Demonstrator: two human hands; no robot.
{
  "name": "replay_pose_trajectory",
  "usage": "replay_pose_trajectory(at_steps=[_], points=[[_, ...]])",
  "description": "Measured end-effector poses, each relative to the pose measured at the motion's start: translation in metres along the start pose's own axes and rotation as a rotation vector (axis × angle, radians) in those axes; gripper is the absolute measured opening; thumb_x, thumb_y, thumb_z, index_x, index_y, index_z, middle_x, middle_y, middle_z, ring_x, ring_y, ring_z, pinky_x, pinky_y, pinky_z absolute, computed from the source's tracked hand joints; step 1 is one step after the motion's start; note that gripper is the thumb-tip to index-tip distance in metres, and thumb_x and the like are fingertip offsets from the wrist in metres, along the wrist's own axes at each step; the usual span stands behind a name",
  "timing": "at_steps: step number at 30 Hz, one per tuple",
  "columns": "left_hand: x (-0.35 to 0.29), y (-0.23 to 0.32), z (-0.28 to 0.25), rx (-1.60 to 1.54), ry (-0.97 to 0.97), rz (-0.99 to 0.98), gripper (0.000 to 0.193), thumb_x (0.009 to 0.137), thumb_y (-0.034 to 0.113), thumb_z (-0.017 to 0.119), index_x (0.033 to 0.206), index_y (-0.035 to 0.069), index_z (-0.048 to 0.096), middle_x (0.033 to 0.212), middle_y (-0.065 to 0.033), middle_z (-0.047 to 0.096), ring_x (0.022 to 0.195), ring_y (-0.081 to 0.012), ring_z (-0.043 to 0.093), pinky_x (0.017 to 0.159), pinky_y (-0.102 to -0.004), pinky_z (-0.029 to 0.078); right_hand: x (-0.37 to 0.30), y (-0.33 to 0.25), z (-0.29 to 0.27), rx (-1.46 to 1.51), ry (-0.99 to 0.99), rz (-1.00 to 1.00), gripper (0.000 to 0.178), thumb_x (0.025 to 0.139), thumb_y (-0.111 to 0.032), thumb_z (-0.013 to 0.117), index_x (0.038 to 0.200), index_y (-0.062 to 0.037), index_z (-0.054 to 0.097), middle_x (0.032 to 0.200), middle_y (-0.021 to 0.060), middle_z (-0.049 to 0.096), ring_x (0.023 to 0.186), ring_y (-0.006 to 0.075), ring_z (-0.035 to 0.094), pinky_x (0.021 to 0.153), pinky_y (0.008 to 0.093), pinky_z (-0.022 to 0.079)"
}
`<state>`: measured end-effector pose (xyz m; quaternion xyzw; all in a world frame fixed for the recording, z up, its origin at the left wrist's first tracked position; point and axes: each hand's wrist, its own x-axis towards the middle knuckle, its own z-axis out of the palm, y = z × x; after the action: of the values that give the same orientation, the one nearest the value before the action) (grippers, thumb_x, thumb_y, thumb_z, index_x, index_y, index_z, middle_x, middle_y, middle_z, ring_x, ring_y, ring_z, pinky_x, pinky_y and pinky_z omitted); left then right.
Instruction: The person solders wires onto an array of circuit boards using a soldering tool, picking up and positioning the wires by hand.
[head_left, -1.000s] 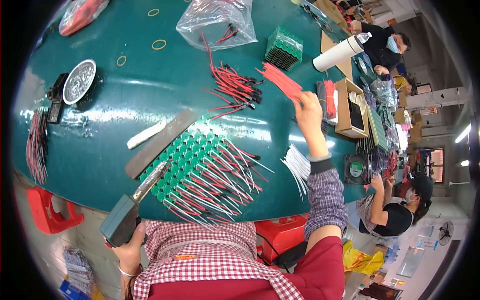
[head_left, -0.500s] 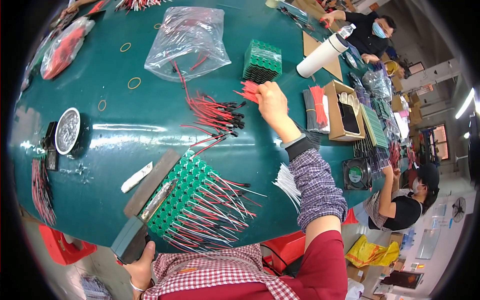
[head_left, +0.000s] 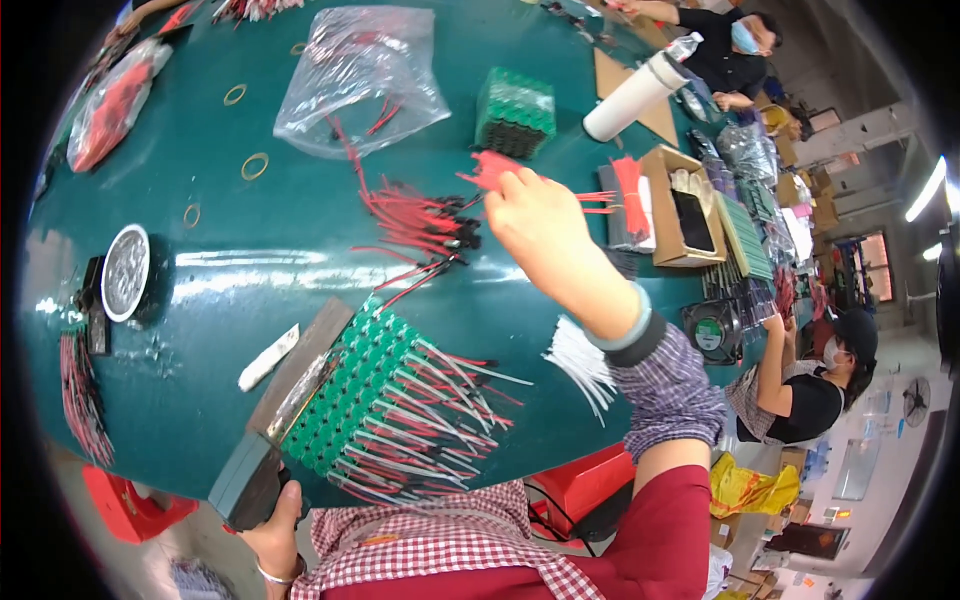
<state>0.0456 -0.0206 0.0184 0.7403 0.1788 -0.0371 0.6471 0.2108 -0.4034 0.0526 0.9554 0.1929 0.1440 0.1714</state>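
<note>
At the near edge, my left hand (head_left: 275, 535) is closed around a dark grey block (head_left: 245, 485), its thumb on the side and its other fingers mostly hidden. A dark bar (head_left: 305, 365) runs from this block along a panel of green circuit boards (head_left: 345, 400). Rows of red, white and black wires (head_left: 425, 440) stick out from the panel. Over the table, my right hand (head_left: 540, 225) is closed on a bundle of red wires (head_left: 490, 168), whose thin ends show beyond the hand's right side. Left of it lies a loose pile of red and black wires (head_left: 415, 220).
A stack of green boards (head_left: 515, 112), a white bottle (head_left: 635, 97) and a cardboard box (head_left: 665, 220) with a phone stand beyond my right hand. White wires (head_left: 582, 360) lie near my right forearm. A round dish (head_left: 126, 272) stands at left. Two co-workers sit at right.
My right hand has come slightly nearer and left with the red wires, its back now turned more upward. The whole view has shifted a little. My left hand keeps its hold.
</note>
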Motion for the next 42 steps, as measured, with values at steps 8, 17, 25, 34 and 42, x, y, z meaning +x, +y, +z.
replay_pose_trajectory(at_steps=[8, 17, 25, 34, 42], points=[[0.004, 0.01, 0.008, 0.099, -0.234, 0.296, 0.033, 0.073, 0.006, 0.08, 0.105, 0.001, 0.07, 0.093, -0.0091, 0.068, 0.076, -0.019, 0.065, 0.069, -0.0326, 0.051, -0.026, -0.039, 0.037, -0.118, -0.259, -0.068, 0.007, 0.063, -0.01, 0.07, 0.07, -0.0087, 0.071, 0.078, 0.0065, 0.063, 0.078, 0.0214, 0.064, 0.057, 0.0305, 0.054], [0.01, 0.019, 0.02, 0.032, -0.25, 0.118, 0.027, 0.081, 0.009, 0.077, 0.107, 0.003, 0.071, 0.102, -0.0068, 0.071, 0.081, -0.0181, 0.068, 0.074, -0.0326, 0.053, -0.059, -0.1, -0.017, 0.599, 0.111, 0.206, 0.021, 0.074, 0.001, 0.065, 0.095, -0.0029, 0.064, 0.086, 0.0096, 0.059, 0.076, 0.0267, 0.059, 0.063, 0.0356, 0.05], [0.032, 0.018, 0.038, 0.162, -0.42, 0.174, 0.024, 0.078, 0.003, 0.075, 0.101, -0.003, 0.071, 0.088, -0.0106, 0.07, 0.071, -0.0169, 0.067, 0.064, -0.0275, 0.053, -0.084, -0.158, 0.004, 0.705, 0.238, 0.405, 0.031, 0.072, 0.011, 0.073, 0.1, -0.0019, 0.068, 0.086, 0.0085, 0.064, 0.074, 0.025, 0.06, 0.061, 0.035, 0.049], [0.037, 0.017, 0.046, 0.367, -0.463, 0.354, 0.026, 0.075, -0.002, 0.076, 0.1, -0.004, 0.068, 0.086, -0.0105, 0.069, 0.07, -0.0178, 0.067, 0.062, -0.0278, 0.052, -0.083, -0.157, 0.0, 0.674, 0.214, 0.377, 0.03, 0.071, 0.011, 0.073, 0.099, 0.001, 0.068, 0.084, 0.0091, 0.062, 0.072, 0.0242, 0.059, 0.06, 0.035, 0.048], [0.037, 0.017, 0.051, 0.29, -0.495, 0.285, 0.023, 0.073, -0.003, 0.076, 0.094, -0.004, 0.067, 0.085, -0.011, 0.068, 0.068, -0.0188, 0.067, 0.061, -0.0278, 0.051, -0.083, -0.158, 0.001, 0.673, 0.209, 0.375, 0.032, 0.07, 0.012, 0.073, 0.099, 0.0016, 0.067, 0.086, 0.0103, 0.061, 0.073, 0.0253, 0.058, 0.061, 0.0357, 0.048]])
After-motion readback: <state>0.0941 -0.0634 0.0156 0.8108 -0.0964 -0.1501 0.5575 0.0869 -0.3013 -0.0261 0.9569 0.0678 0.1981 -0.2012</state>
